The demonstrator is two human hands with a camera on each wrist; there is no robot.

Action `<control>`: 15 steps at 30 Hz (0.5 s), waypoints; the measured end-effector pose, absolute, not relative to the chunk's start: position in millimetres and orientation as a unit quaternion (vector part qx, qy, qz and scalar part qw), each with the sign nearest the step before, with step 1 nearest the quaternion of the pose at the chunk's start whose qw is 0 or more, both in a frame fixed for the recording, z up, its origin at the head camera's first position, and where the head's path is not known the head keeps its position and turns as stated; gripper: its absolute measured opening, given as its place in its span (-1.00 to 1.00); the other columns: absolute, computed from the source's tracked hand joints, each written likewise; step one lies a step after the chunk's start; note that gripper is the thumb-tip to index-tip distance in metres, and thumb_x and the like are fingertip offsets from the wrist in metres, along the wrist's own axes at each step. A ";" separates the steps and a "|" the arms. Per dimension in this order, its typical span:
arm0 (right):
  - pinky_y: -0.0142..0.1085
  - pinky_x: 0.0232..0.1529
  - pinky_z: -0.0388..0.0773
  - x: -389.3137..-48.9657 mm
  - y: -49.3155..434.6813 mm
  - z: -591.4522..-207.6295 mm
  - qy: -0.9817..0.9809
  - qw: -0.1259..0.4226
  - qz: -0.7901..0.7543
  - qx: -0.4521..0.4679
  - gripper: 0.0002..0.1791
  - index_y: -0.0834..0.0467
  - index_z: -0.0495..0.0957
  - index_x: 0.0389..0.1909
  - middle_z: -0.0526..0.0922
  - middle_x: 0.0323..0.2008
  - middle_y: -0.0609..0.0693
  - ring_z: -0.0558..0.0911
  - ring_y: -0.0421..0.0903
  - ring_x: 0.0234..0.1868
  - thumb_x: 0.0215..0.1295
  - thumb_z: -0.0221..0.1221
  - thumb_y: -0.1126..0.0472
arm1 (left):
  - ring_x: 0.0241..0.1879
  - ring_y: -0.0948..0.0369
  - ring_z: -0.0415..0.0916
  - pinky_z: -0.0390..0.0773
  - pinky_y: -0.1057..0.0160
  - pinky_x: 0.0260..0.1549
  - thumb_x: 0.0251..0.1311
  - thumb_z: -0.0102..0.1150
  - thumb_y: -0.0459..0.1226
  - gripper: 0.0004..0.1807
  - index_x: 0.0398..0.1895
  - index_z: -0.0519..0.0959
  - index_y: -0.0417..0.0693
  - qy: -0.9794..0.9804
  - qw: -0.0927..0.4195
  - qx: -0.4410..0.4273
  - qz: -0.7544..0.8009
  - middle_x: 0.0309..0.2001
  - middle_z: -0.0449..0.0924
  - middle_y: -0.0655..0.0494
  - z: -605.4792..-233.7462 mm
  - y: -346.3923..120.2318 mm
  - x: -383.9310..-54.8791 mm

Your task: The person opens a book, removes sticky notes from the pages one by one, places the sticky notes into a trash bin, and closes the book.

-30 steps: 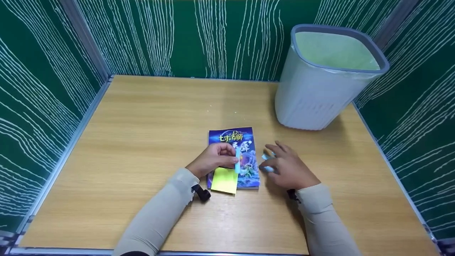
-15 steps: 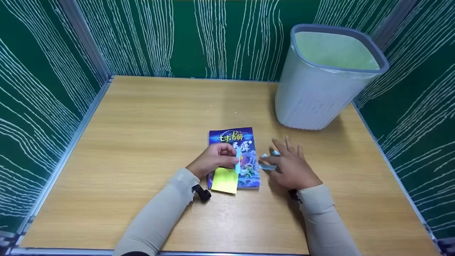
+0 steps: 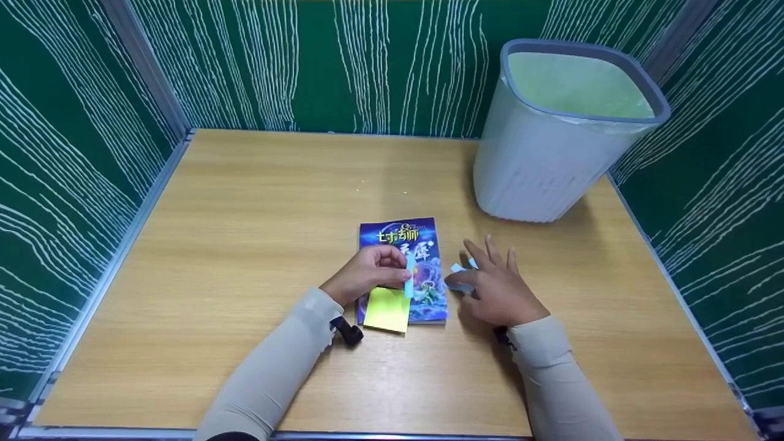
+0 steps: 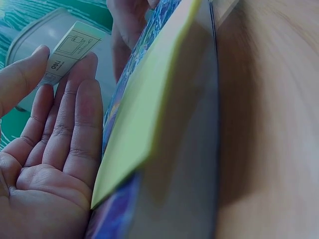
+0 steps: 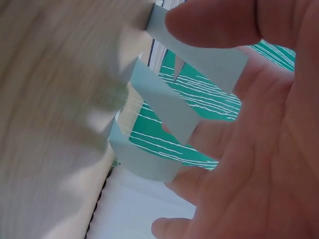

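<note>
My left hand [image 3: 372, 269] is above a blue-purple book [image 3: 427, 229] and pinches a narrow light-blue pad of paper strips [image 3: 409, 286] between thumb and fingers. In the left wrist view, that pad's printed back [image 4: 75, 46] shows. A yellow sticky note [image 3: 387, 311] covers the book's lower left corner and juts past its front edge. Just right of the book, my right hand [image 3: 505, 294] has its fingers spread low over the table. Light-blue paper strips [image 5: 164, 104] reach from its fingers toward the tabletop in the right wrist view; whether they are stuck to the fingers I cannot tell.
A white bin [image 3: 545, 165] with a grey rim and pale green liner stands at the back right of the wooden table [image 3: 257, 202]. Tiny white specks lie beyond the book. Green walls with white lines [image 3: 318, 67] enclose the table on three sides.
The right hand's fingers have spread wider since one second ago, and the hand has shifted slightly. The left hand, the pad it holds, the book and the yellow note have stayed in place.
</note>
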State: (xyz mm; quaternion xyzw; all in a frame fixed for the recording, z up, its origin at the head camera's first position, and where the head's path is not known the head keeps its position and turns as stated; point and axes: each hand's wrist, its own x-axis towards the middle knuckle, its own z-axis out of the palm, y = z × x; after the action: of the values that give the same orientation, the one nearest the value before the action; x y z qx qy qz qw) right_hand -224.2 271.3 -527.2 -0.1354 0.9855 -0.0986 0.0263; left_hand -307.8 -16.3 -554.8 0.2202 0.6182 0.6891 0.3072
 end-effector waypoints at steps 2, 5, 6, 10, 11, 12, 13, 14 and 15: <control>0.62 0.40 -0.33 -224.7 271.7 -528.3 0.985 0.029 -0.099 -0.140 -0.49 -0.47 0.65 0.15 0.03 0.66 0.08 -0.23 0.39 0.65 0.21 0.25 0.07 | -0.15 0.10 0.75 0.74 0.04 0.05 0.21 0.48 -0.22 -0.45 0.07 0.48 -0.44 0.618 0.306 0.221 0.690 -0.15 0.73 -0.03 -555.4 -16.4 -307.8; 0.60 0.42 -0.34 -225.5 273.8 -529.4 0.983 0.025 -0.110 -0.142 -0.46 -0.49 0.62 0.20 0.02 0.67 0.07 -0.23 0.37 0.65 0.23 0.25 0.08 | -0.16 0.10 0.75 0.74 0.04 0.05 0.22 0.48 -0.23 -0.45 0.07 0.47 -0.45 0.618 0.308 0.222 0.689 -0.16 0.72 -0.02 -554.5 -16.0 -307.1; 0.60 0.42 -0.32 -225.8 274.7 -529.4 0.983 0.017 -0.117 -0.144 -0.48 -0.46 0.63 0.19 0.03 0.66 0.07 -0.21 0.38 0.65 0.24 0.25 0.09 | -0.16 0.11 0.75 0.74 0.04 0.05 0.22 0.47 -0.23 -0.45 0.07 0.47 -0.45 0.618 0.308 0.222 0.689 -0.16 0.72 -0.01 -554.2 -15.7 -306.8; 0.59 0.44 -0.28 -226.1 276.2 -527.8 0.978 -0.016 -0.134 -0.156 -0.63 -0.33 0.75 0.04 0.13 0.63 0.08 -0.13 0.37 0.65 0.28 0.26 0.12 | -0.20 0.13 0.74 0.75 0.04 0.02 0.24 0.46 -0.26 -0.51 0.03 0.48 -0.43 0.614 0.310 0.222 0.691 -0.19 0.73 0.01 -553.3 -15.3 -305.9; 0.59 0.43 -0.26 -226.2 275.8 -527.8 0.978 -0.018 -0.134 -0.160 -0.65 -0.30 0.77 0.01 0.16 0.62 0.09 -0.12 0.38 0.65 0.28 0.26 0.13 | -0.21 0.14 0.75 0.75 0.05 0.01 0.24 0.46 -0.26 -0.52 0.03 0.48 -0.43 0.612 0.310 0.222 0.693 -0.20 0.73 0.01 -553.3 -15.2 -305.9; 0.60 0.42 -0.25 -226.0 275.0 -527.8 0.978 -0.016 -0.132 -0.163 -0.67 -0.29 0.78 -0.01 0.18 0.61 0.09 -0.11 0.38 0.64 0.28 0.25 0.13 | -0.21 0.14 0.75 0.76 0.05 0.00 0.23 0.46 -0.27 -0.52 0.02 0.48 -0.43 0.611 0.310 0.221 0.694 -0.20 0.73 0.01 -553.3 -15.3 -305.8; 0.60 0.42 -0.25 -226.0 274.2 -528.2 0.978 -0.010 -0.129 -0.162 -0.66 -0.31 0.78 -0.01 0.18 0.61 0.09 -0.11 0.39 0.64 0.28 0.24 0.13 | -0.22 0.15 0.75 0.76 0.05 0.00 0.23 0.46 -0.27 -0.53 0.02 0.49 -0.42 0.610 0.311 0.220 0.695 -0.20 0.74 0.02 -553.4 -15.5 -305.9; 0.61 0.41 -0.25 -225.9 273.3 -528.5 0.979 -0.001 -0.125 -0.161 -0.63 -0.32 0.76 0.00 0.17 0.61 0.10 -0.12 0.39 0.64 0.27 0.22 0.15 | -0.22 0.15 0.75 0.76 0.05 0.00 0.23 0.46 -0.27 -0.53 0.01 0.49 -0.42 0.609 0.312 0.219 0.696 -0.20 0.74 0.02 -553.5 -15.6 -305.7; 0.61 0.42 -0.26 -225.9 272.3 -528.9 0.981 0.008 -0.121 -0.155 -0.59 -0.35 0.75 0.03 0.16 0.62 0.10 -0.14 0.39 0.64 0.26 0.21 0.16 | -0.22 0.15 0.75 0.76 0.05 0.00 0.23 0.46 -0.27 -0.52 0.02 0.49 -0.43 0.609 0.312 0.219 0.695 -0.20 0.74 0.02 -554.0 -15.8 -305.7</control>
State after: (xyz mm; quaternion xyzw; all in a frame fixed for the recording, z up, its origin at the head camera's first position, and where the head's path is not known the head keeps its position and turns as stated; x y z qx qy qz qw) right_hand -225.9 272.3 -528.9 -0.1547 0.9805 -0.1209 0.0080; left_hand -305.7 -15.8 -554.0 0.2189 0.6093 0.6955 0.3117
